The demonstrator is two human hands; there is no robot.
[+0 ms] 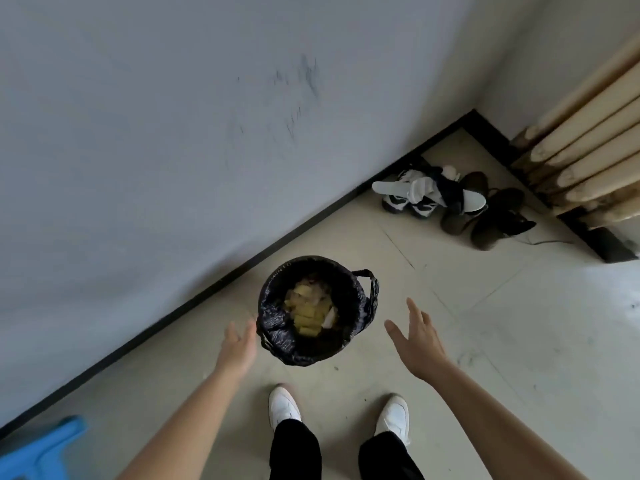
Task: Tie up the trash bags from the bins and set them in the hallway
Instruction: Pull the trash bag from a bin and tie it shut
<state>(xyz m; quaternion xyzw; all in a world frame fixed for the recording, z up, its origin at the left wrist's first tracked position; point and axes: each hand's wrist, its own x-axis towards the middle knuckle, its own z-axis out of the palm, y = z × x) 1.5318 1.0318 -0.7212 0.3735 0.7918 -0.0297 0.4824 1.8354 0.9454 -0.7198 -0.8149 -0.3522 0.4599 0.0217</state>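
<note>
A small round bin lined with a black trash bag (277, 336) stands on the tiled floor near the wall, just ahead of my feet. Yellow and pale scraps (308, 310) lie inside it. One bag handle loop (369, 284) sticks out at the bin's right side. My left hand (239, 344) is open, its fingertips right at the bag's left rim. My right hand (414, 339) is open too, spread a short way to the right of the bin and holding nothing.
A grey wall with a black skirting board (194, 299) runs diagonally on the left. Several shoes (460, 206) are piled in the corner. A beige radiator (588, 161) hangs at right. A blue plastic stool (41, 448) sits bottom left. My white shoes (284, 407) stand below the bin.
</note>
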